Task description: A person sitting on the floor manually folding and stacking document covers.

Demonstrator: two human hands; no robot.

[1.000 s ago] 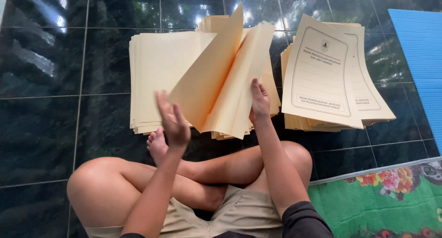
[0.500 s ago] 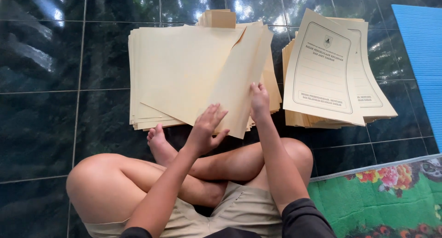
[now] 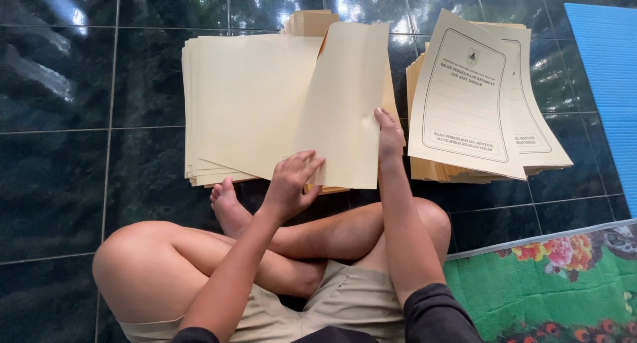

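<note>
A cream paper folder (image 3: pixel 345 104) lies half folded over a wide stack of unfolded cream folders (image 3: pixel 232 104) on the dark tiled floor. My left hand (image 3: pixel 290 182) rests with spread fingers on the folder's near edge. My right hand (image 3: pixel 388 136) presses flat along the folder's right edge, at the fold. To the right sits a stack of folded folders with a printed cover (image 3: pixel 474 97), a little fanned out.
I sit cross-legged, my bare foot (image 3: pixel 227 207) touching the near edge of the wide stack. A blue mat (image 3: pixel 607 64) lies at the far right, a green flowered mat (image 3: pixel 551 283) at the near right. Glossy dark tiles (image 3: pixel 79 117) surround the stacks.
The raised flap of the folder has come down flat over the stack. My left hand moved from the air down onto the folder's near edge. My right hand stayed at the fold.
</note>
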